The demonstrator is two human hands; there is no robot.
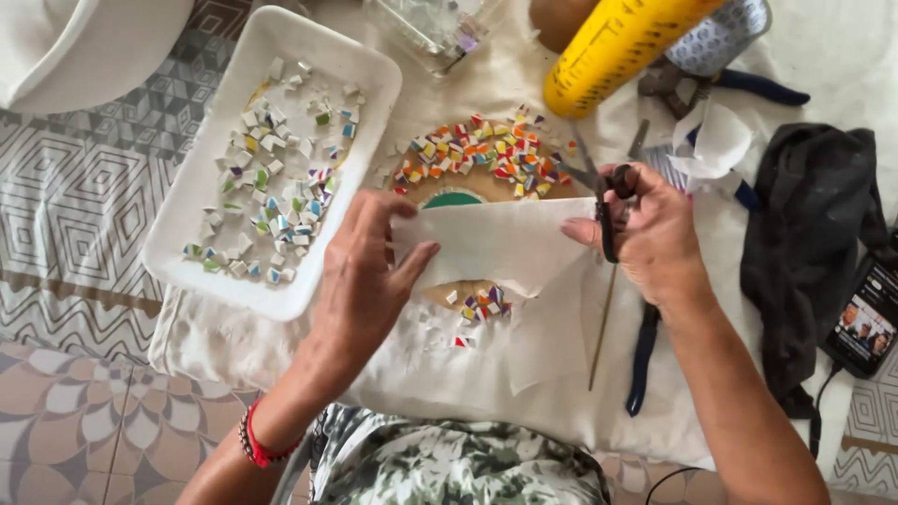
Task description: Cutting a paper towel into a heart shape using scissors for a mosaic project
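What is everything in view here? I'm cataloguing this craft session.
paper sheet: one, white, held over the mosaic
scissors: one, dark handles, in the right hand
mosaic disc: one, multicoloured, centre
tray: one, white, left, holding tile chips
pliers: one, blue handles, right of paper
stick: one, thin, wooden
yellow roll: one, top
dark cloth: one, right
phone: one, far right
left hand: grips paper
right hand: grips scissors

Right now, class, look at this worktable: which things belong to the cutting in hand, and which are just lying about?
In use:
left hand
right hand
white sheet
scissors
round mosaic

Lying about:
white tray of tile bits
yellow roll
blue-handled pliers
dark cloth
phone
thin stick
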